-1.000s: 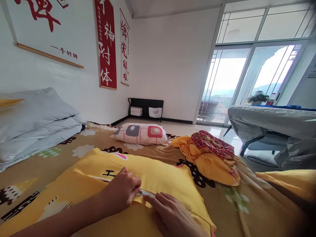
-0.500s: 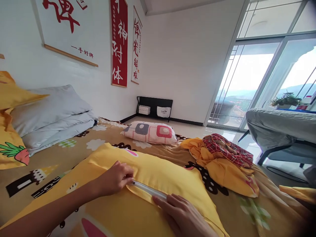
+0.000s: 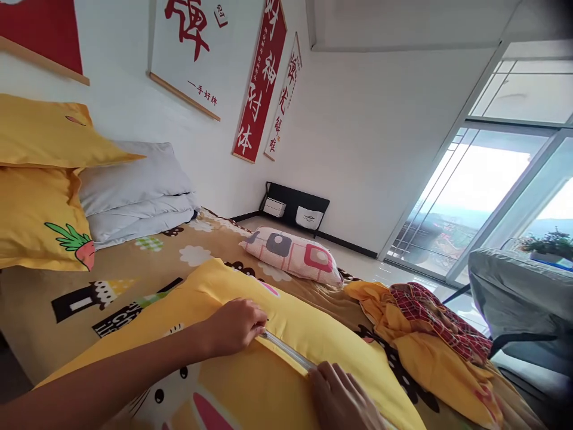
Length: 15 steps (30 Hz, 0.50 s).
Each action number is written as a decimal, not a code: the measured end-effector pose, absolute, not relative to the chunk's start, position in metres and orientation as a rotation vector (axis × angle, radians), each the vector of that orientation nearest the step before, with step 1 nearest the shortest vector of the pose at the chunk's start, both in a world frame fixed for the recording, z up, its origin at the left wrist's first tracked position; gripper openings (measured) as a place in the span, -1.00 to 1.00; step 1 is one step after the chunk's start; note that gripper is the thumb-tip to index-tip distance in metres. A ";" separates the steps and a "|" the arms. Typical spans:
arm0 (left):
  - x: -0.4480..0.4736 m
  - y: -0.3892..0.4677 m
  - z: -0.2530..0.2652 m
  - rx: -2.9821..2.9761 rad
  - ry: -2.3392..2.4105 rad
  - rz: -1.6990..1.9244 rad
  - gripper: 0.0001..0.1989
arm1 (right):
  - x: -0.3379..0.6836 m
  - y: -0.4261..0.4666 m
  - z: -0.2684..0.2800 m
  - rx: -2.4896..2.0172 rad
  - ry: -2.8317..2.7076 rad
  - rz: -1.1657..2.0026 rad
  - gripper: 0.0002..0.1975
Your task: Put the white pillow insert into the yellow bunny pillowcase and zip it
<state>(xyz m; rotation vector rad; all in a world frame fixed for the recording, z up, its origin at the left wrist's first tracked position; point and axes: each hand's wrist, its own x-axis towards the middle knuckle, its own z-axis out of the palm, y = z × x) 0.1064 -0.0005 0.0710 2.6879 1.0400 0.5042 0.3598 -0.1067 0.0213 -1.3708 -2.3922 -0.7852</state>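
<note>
A yellow pillowcase (image 3: 358,352) printed with a rabbit's face lies plump on the bed in front of me. A whitish zipper (image 3: 289,352) runs diagonally across its top. My left hand (image 3: 242,325) is closed in a pinch at the zipper's upper left end; whatever small part sits between its fingertips is hidden. Farther down the same seam, my right hand (image 3: 344,394) lies with bent fingers gripping the pillowcase edge beside the zipper. Its thumb is hidden from view. The stretch of zipper between both hands is exposed.
A pink-and-white pillow (image 3: 293,254) lies beyond the pillowcase. Yellow cloth (image 3: 430,346) and a red plaid cloth (image 3: 441,319) are heaped at right. Grey pillows (image 3: 138,179) and yellow pillows (image 3: 40,209) are stacked at left. A covered table (image 3: 519,286) stands beyond the bed.
My view has tilted and turned left, so the scene sits farther right. My right hand has slid a little farther from the left along the seam. The left keeps its pinch.
</note>
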 end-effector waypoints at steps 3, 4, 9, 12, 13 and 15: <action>0.106 0.005 0.074 2.665 1.027 0.464 -0.79 | 0.314 -0.096 0.044 -1.516 -2.489 -0.791 -0.76; 0.106 0.007 0.075 2.667 1.013 0.457 -0.79 | 0.298 -0.093 0.052 -1.562 -2.522 -0.753 -0.75; 0.098 0.016 0.073 2.689 0.918 0.399 -0.79 | 0.252 -0.074 0.053 -1.532 -2.552 -0.562 -0.73; 0.088 0.018 0.066 2.655 0.904 0.414 -0.79 | 0.255 -0.069 0.031 -1.318 -2.419 -0.637 -0.69; 0.084 0.019 0.065 2.638 0.904 0.434 -0.79 | 0.258 -0.068 0.024 -1.245 -2.391 -0.666 -0.66; 0.077 0.021 0.062 2.597 0.899 0.472 -0.77 | 0.263 -0.067 0.014 -1.130 -2.372 -0.692 -0.61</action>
